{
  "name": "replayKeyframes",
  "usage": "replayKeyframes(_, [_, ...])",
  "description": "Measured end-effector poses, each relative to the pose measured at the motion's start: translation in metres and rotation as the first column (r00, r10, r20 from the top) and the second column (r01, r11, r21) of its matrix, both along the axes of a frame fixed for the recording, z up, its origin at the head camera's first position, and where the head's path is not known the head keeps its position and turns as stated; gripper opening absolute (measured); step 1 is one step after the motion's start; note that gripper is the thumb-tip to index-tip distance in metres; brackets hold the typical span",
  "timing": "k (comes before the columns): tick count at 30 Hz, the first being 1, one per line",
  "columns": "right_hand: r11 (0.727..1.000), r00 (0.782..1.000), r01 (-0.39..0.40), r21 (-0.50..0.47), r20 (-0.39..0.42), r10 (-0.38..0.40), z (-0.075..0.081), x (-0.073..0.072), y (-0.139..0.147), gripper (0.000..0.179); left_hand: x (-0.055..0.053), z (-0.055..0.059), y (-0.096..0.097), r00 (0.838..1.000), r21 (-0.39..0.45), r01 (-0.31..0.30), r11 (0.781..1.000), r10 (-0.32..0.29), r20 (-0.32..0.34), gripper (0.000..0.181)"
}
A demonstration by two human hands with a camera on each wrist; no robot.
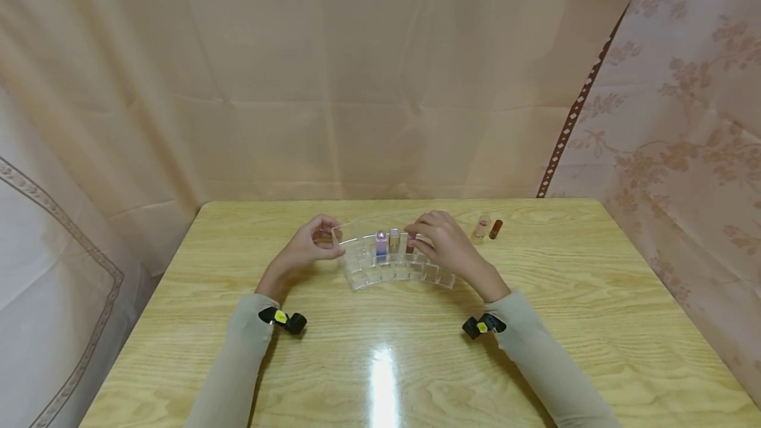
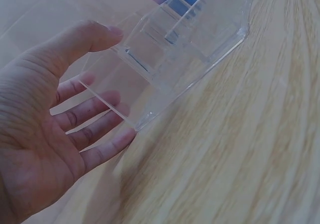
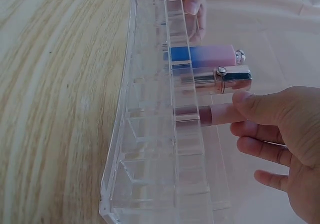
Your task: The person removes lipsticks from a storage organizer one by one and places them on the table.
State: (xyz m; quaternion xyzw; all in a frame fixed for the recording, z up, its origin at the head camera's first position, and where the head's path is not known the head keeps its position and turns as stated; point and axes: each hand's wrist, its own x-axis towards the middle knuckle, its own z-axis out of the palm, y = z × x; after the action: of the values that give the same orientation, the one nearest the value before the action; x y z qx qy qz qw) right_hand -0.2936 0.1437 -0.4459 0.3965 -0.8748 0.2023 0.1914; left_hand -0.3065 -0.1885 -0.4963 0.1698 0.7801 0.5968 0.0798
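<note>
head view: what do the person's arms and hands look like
The left sleeve and right sleeve are long, pale greyish green. A black left wrist device and matching right wrist device each carry a yellow marking. The left hand and right hand wear no gloves.

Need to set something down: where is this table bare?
Bare tabletop: between left sleeve and right sleeve, in front of the clear organizer, and outside each sleeve. Crowded: at the organizer, between left grip and right grip, and beside the right grip, by the pinkish tube and brown tube.
</note>
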Motion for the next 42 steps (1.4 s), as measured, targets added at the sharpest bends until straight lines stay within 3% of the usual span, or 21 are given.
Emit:
replayKeyframes(21, [1.000,0.999,-0.014,-0.009,-0.045,0.013,0.0002,-0.0004,-0.0006,0.021,-0.0013,-0.0012,-0.0008,1.000,0.017,-0.015,1.000,0.015,-0.012,0.062])
replayKeyframes(42, [1.000,0.999,-0.003,0.002,-0.037,0.003,-0.0006,-0.0002,-0.0009,0.018,-0.0009,-0.0036,0.0010,0.999,0.005,-0.031,1.000,0.031,-0.031,0.058])
